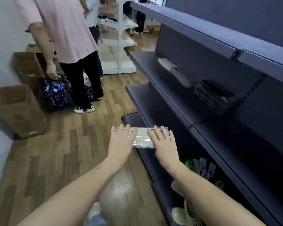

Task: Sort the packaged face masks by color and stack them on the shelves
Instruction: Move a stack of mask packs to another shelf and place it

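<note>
at far left, cardboard boxes (pixel 18 110) stand against the wall; beside them a bystander in a pink shirt (pixel 67 28) grips a basket of blue cans (pixel 55 93). your left hand (pixel 121 142) and right hand (pixel 163 144) lie flat, fingers straight, on a pale mask packet (pixel 143 138) in front of the dark shelving (pixel 178 101). whether thumbs grip beneath cannot be told. black mask packets (pixel 214 95) sit stacked on a higher shelf.

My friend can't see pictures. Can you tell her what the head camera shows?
Two bare hands, left hand and right hand, carry a clear plastic pack of pale face masks on straight fingers beside dark grey metal shelves. A stack of black mask packs sits on a higher shelf.
</note>
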Demonstrator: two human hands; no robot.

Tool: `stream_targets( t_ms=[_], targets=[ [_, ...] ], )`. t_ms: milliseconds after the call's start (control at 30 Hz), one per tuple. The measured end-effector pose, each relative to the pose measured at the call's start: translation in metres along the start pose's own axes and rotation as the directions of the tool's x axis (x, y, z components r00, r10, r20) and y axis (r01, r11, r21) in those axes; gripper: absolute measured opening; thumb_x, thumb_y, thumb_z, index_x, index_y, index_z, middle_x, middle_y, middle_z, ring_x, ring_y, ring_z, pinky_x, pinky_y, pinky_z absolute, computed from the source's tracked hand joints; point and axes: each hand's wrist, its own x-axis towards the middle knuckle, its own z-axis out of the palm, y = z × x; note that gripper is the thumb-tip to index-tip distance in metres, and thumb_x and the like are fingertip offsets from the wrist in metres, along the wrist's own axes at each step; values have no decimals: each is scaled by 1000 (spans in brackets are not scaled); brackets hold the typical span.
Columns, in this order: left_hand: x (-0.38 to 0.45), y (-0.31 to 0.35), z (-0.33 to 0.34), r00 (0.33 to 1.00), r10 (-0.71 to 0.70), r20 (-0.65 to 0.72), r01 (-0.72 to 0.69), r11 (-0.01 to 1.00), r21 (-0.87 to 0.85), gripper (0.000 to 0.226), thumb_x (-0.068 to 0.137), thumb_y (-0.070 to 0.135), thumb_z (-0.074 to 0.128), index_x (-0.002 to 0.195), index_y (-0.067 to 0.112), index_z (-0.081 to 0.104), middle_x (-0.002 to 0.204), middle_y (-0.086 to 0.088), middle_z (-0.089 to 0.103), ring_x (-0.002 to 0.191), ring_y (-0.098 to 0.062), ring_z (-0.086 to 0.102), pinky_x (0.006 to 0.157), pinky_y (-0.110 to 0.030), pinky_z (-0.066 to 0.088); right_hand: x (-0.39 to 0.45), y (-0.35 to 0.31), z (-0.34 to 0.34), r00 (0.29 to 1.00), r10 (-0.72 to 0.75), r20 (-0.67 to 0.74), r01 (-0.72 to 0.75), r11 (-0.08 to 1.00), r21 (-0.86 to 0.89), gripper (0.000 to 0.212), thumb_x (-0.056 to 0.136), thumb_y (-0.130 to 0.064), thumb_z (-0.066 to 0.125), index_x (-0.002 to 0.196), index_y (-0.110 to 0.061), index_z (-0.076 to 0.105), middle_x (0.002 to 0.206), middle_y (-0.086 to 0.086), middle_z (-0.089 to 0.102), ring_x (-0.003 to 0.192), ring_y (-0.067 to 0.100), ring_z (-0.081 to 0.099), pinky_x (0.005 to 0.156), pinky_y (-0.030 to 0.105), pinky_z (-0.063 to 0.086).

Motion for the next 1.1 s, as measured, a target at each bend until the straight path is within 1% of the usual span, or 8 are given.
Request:
stream_targets(
  t_ms=[133,267,400,533,733,900,1033,1100],
  targets=[
    [71,-37,17,993,116,-26,-115,993,5,66,72,7,71,136,17,57,132,-19,60,120,-42,57,101,-62,41,57,-1,15,994,107,-6,-107,994,-31,69,79,1,61,142,-21,48,148,7,48,138,39,42,111,57,34],
    [141,-65,20,964,257,-66,-259,966,-22,63,77,6,68,138,17,54,133,-19,59,121,-43,55,102,-61,39,103,1,21,964,266,18,-265,964,-30,69,83,-20,75,144,-25,43,149,5,47,138,35,41,112,53,33],
    [205,-82,17,924,371,-91,-375,927,-30,65,78,7,67,140,18,51,135,-20,57,122,-43,53,103,-59,40,145,0,7,928,368,-55,-369,929,-12,52,89,-20,46,140,-19,52,145,10,53,134,39,47,104,55,42],
    [261,-82,13,889,446,-103,-453,889,-63,69,75,5,69,140,18,52,137,-20,56,124,-43,51,101,-57,42,180,18,11,886,462,-43,-463,886,-16,67,78,3,61,140,-20,51,146,11,51,135,39,46,102,55,46],
    [351,-74,14,864,485,-137,-500,859,-108,70,75,4,69,141,18,50,136,-17,56,124,-39,51,99,-52,45,248,69,22,845,521,-116,-528,849,-34,59,83,-6,29,134,-21,54,140,9,55,130,38,49,100,51,46],
    [422,-92,22,834,505,-222,-538,834,-124,66,81,3,44,145,20,43,136,-14,54,126,-36,49,95,-47,46,317,99,38,799,596,-74,-593,803,61,67,81,3,55,141,-27,48,149,5,47,139,33,39,107,47,38],
    [484,-97,22,791,544,-280,-594,793,-136,71,80,8,20,146,19,45,137,-15,54,128,-39,47,94,-46,46,361,117,38,748,661,-59,-651,748,124,73,82,4,52,146,-30,43,156,-1,37,145,30,30,109,45,38],
    [509,-91,19,766,572,-292,-629,761,-158,72,77,7,25,144,20,47,136,-14,55,128,-38,47,94,-45,47,372,129,35,725,685,-74,-673,727,137,75,80,4,50,146,-31,45,155,-5,39,144,27,32,106,46,41]
  ],
)
